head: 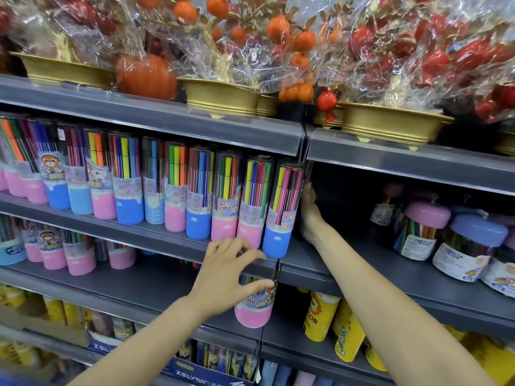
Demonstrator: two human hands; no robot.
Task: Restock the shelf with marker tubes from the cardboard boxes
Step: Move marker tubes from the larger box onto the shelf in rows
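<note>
At centre frame, the left hand [223, 274] grips a pink-based marker tube [255, 307] below the shelf [156, 235], likely bringing it up to the row. The right hand [308, 207] reaches behind the end blue-based tube [281, 213], probably steadying it (its fingers are hidden; grip unclear). No cardboard boxes clearly visible.

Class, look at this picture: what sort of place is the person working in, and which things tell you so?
Most likely a shop aisle, probably stationery or variety goods. Grey shelves hold rows of identical marker tubes, and cellophane-wrapped ornamental fruit trees in gold pots stand on top.
</note>
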